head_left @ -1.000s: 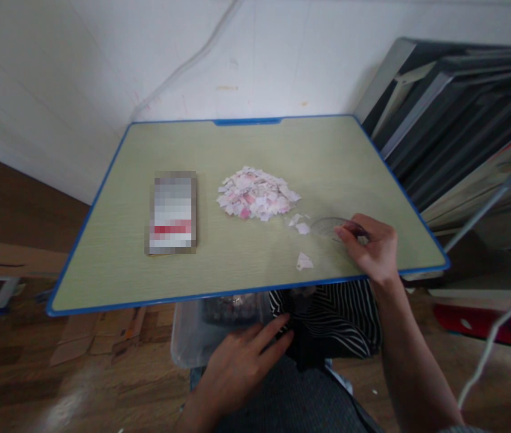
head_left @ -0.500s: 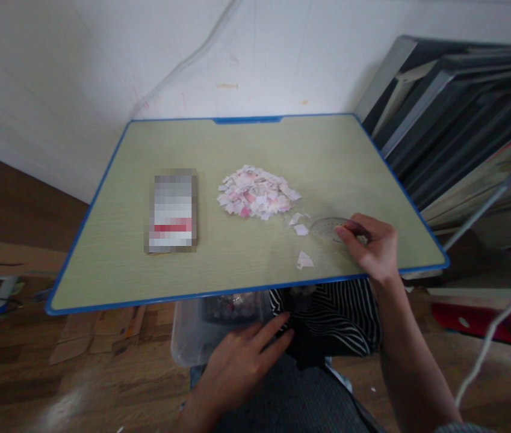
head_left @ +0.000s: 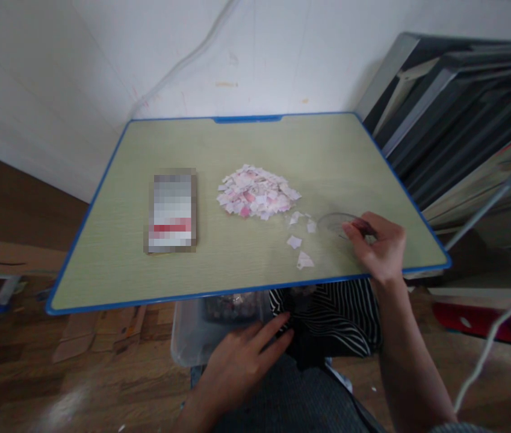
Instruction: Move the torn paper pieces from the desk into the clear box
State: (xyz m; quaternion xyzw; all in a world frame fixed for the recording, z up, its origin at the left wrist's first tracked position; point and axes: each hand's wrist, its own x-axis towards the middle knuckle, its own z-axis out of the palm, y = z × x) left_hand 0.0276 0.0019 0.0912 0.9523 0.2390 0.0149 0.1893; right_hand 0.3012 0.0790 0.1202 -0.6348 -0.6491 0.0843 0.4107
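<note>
My right hand (head_left: 379,243) is closed in a pinch on the edge of a clear plastic protractor (head_left: 333,221), over the right part of the table. Its curved side points left, towards a few loose paper scraps (head_left: 294,242). Left of these lies a heap of torn white and pink paper pieces (head_left: 257,192), near the middle of the tabletop. Below the table's front edge, my left hand (head_left: 248,355) rests by my lap with its fingers apart, holding nothing. Its fingertips lie against dark striped cloth (head_left: 340,319).
The green table (head_left: 115,264) has a blue rim. A blurred-out flat rectangular thing (head_left: 173,201) lies at its left. Dark framed panels (head_left: 458,108) lean at the right, beside a white cable (head_left: 499,331). A clear plastic bin (head_left: 185,337) stands under the front edge.
My right hand has shifted slightly right with the protractor. One paper scrap near it now lies closer to the front edge, and another shows beside the protractor's tip. My left hand stays put.
</note>
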